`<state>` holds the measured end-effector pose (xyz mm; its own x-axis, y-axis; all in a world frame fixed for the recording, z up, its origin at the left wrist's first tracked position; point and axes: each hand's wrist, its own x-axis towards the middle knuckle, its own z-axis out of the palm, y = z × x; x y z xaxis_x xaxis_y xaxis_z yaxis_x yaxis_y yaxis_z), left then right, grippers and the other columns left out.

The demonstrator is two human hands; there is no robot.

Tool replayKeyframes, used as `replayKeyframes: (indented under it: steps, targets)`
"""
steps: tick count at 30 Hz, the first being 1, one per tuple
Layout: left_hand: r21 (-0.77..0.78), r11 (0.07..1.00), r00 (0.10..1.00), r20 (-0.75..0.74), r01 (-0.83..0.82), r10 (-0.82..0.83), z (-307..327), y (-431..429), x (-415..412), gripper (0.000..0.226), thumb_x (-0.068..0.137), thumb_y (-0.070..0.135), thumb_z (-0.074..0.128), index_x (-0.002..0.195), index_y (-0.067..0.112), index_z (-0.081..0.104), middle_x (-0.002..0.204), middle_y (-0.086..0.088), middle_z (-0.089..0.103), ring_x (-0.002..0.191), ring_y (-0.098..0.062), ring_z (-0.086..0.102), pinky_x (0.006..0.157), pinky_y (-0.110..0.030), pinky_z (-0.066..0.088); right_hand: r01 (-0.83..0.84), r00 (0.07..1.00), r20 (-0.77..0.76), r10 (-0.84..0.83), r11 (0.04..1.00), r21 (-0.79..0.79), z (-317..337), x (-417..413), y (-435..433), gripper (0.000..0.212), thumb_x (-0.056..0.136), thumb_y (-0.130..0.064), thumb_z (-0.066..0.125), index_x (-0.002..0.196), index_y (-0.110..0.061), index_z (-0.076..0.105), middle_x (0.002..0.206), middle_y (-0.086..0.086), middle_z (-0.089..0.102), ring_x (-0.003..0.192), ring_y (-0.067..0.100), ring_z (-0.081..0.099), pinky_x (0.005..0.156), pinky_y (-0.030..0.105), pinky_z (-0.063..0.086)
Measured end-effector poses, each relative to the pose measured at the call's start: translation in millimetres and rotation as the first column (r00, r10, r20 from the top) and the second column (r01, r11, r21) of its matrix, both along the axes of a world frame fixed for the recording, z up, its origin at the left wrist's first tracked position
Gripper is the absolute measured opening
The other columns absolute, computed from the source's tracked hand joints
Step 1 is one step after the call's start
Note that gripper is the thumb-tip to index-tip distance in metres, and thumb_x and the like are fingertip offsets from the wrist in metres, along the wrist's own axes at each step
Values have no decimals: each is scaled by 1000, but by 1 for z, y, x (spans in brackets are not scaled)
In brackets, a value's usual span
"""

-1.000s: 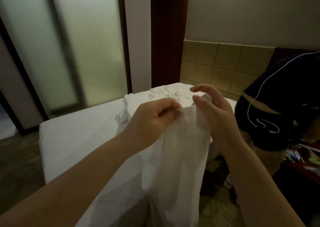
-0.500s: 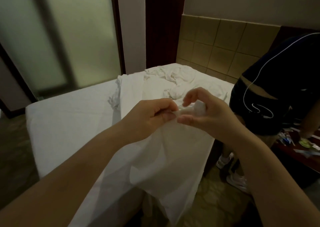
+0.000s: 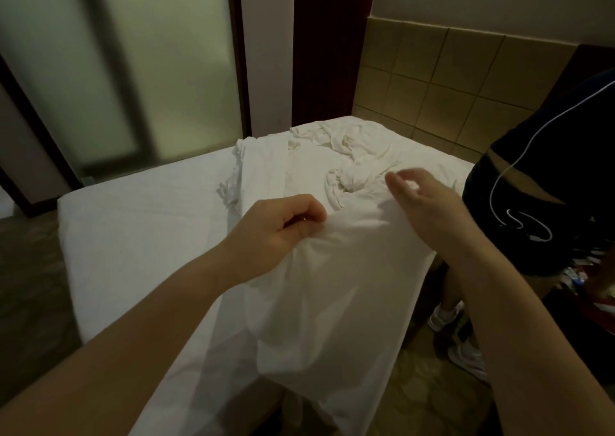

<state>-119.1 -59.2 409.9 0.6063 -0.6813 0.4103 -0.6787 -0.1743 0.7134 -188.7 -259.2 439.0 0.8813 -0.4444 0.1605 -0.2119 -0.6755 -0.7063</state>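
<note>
A white sheet (image 3: 319,289) hangs in front of me over the near end of a white bed (image 3: 139,236). My left hand (image 3: 279,226) pinches the sheet's top edge with curled fingers. To the right of it, my right hand (image 3: 419,199) slides along the same edge, which drapes over the hand; it is blurred, and I cannot tell whether it grips the cloth. Farther back, the rest of the sheet lies crumpled (image 3: 346,169) on the mattress.
A person in dark clothes (image 3: 545,182) with a white earphone cable bends over at the bed's right side, white shoes (image 3: 466,355) on the floor. A tiled wall panel (image 3: 442,83) is behind the bed; frosted glass doors (image 3: 126,69) stand at the left.
Both hands have lowered with the sheet edge. My right hand has moved away from the left, rightward along the edge, and its fingers have loosened from the pinch.
</note>
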Motion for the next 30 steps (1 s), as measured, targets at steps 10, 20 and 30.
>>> replayKeyframes:
  steps: [10, 20, 30]
  targets:
    - [66, 998, 991, -131, 14, -5, -6, -2, 24, 28, 96, 7, 45, 78, 27, 54, 74, 27, 57, 74, 8, 51, 71, -5, 40, -27, 971, 232, -57, 939, 343, -17, 25, 5, 23, 96, -29, 50, 75, -23, 58, 77, -5, 56, 69, 6, 51, 68, 24, 45]
    - [-61, 995, 980, -187, -77, 64, -21, -6, 36, 14, 93, 17, 46, 83, 17, 57, 77, 14, 58, 72, 3, 51, 70, -8, 41, -247, 895, 442, 61, 893, 376, -29, 19, 2, 18, 87, -7, 61, 79, -23, 60, 76, -5, 56, 72, 13, 48, 66, 17, 45]
    - [-49, 995, 980, -183, -87, 77, -25, -12, 38, 15, 85, 28, 40, 76, 25, 52, 68, 15, 54, 64, 0, 46, 61, -10, 38, -88, 852, 514, -102, 939, 334, -44, 29, 4, 20, 90, -10, 59, 81, -27, 56, 79, -9, 59, 73, 8, 57, 68, 21, 52]
